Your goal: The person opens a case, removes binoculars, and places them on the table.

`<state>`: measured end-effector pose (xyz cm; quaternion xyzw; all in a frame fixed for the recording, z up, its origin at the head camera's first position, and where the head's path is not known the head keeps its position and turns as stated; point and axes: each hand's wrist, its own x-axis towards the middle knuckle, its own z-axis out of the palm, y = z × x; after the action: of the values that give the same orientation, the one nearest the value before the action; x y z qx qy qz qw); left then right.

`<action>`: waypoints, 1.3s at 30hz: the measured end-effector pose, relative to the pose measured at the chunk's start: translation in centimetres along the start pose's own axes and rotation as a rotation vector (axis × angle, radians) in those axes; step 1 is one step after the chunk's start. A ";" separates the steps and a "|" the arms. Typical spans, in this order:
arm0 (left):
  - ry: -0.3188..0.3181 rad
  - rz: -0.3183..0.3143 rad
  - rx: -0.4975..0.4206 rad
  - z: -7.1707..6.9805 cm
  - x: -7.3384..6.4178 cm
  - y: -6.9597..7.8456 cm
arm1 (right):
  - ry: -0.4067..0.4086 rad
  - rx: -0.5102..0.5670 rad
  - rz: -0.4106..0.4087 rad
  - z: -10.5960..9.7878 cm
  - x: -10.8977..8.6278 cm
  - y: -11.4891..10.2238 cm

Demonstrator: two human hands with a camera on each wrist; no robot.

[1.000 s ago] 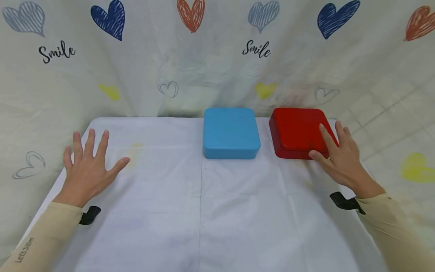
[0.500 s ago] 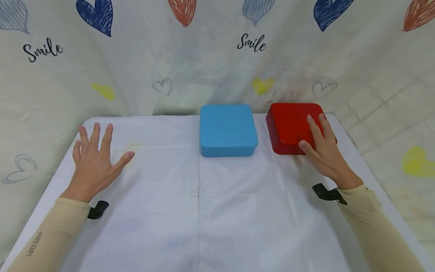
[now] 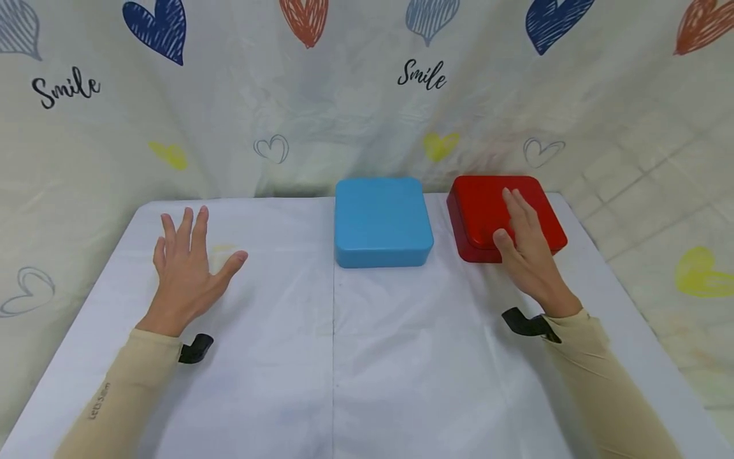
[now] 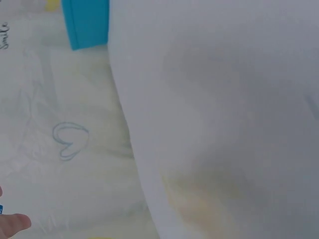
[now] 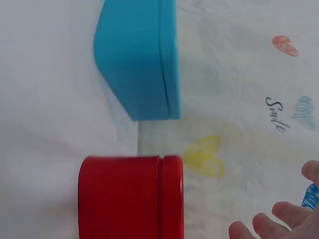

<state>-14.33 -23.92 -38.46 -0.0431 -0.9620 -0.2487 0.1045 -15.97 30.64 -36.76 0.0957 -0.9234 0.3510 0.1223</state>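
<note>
A red lidded box [image 3: 480, 210] with rounded corners stands at the back right of the white-covered table. My right hand [image 3: 529, 260] is over its right front part, fingers straight and thumb spread, holding nothing. In the right wrist view, the fingertips [image 5: 289, 214] show apart from the red box [image 5: 122, 199]. Left of the red box stands a similar blue box [image 3: 383, 220], with a narrow gap between the two. Over the left part of the table my left hand [image 3: 189, 274] is spread with fingers extended, away from both boxes and holding nothing.
The table [image 3: 275, 382] has a white cloth with a crease down its middle. Behind it hangs a pale curtain [image 3: 344, 102] printed with hearts and the word Smile. Each wrist wears a black strap piece [image 3: 196, 349].
My left hand has moved right, inward over the table. My right hand has shifted left over the red box. Both boxes keep their places; the head view has tilted slightly.
</note>
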 end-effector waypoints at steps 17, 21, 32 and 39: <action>0.162 0.157 -0.240 4.1 2.2 2.7 | -0.016 0.230 0.078 3.2 1.1 -1.5; 0.135 0.123 -0.288 4.7 2.5 3.3 | -0.021 0.270 0.072 4.0 1.5 -1.7; 0.036 0.054 -0.344 6.5 4.0 5.3 | -0.029 0.365 0.080 5.7 2.7 -1.7; -0.015 0.060 -0.412 8.0 4.7 6.3 | -0.062 0.431 0.111 6.9 3.1 -1.4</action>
<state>-19.46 -14.43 -41.32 -0.0942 -0.8897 -0.4367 0.0937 -19.68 24.73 -39.95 0.0796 -0.8343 0.5431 0.0511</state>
